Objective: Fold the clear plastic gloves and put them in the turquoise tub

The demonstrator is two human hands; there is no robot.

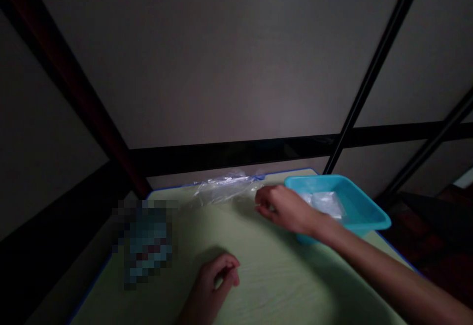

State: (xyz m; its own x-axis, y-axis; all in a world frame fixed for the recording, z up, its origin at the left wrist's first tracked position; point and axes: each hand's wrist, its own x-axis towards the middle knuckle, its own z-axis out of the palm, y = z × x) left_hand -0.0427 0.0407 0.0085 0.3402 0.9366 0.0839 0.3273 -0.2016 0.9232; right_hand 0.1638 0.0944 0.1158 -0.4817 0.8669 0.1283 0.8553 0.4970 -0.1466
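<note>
My right hand [283, 208] reaches over the table beside the blue basin's left edge. Its fingers are loosely curled, with a small gap between them and the thumb, and nothing shows in it. Crumpled clear plastic bags [225, 188] lie just left of it at the table's back edge, apart from the fingers. Low in the view, my left hand [216, 278] hovers over the near part of the table. Thumb and fingers there bend together into a ring, with no object visible in them. The blue plastic basin [364, 211] holds folded clear plastic packets [328, 204], partly behind my right hand and wrist.
A blurred-out, pixelated item [148, 243] sits on the table's left side. The pale green table [266, 285] has a blue edge. Behind it stand large panels [236, 69] with dark strips, close to the table's back edge. The light is dim.
</note>
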